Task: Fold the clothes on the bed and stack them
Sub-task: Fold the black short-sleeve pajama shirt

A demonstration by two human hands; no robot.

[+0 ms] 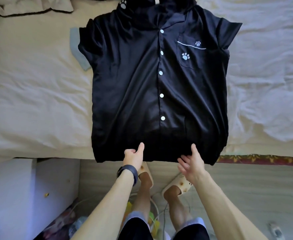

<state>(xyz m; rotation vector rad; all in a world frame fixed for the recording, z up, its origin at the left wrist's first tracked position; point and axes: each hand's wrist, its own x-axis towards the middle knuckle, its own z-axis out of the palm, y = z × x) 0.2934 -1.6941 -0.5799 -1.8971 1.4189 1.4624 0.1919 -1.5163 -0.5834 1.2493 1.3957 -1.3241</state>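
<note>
A black short-sleeved pyjama shirt [133,80] with white buttons and paw prints on its chest pocket lies spread flat, front up, on the bed [29,101]. Its hem hangs over the bed's near edge. My left hand [133,155] pinches the hem left of the button line, thumb on top and fingers curled under the cloth. My right hand [191,161] holds the hem to the right, thumb up on the fabric, fingers loosely spread below the edge. A grey garment [78,49] peeks out from under the shirt's left sleeve.
A beige cloth with dark trim [29,7] lies crumpled at the far left corner. A rumpled white sheet [272,75] covers the bed's right side. A white box [29,187] stands on the floor at the left, with cables and clutter by my feet.
</note>
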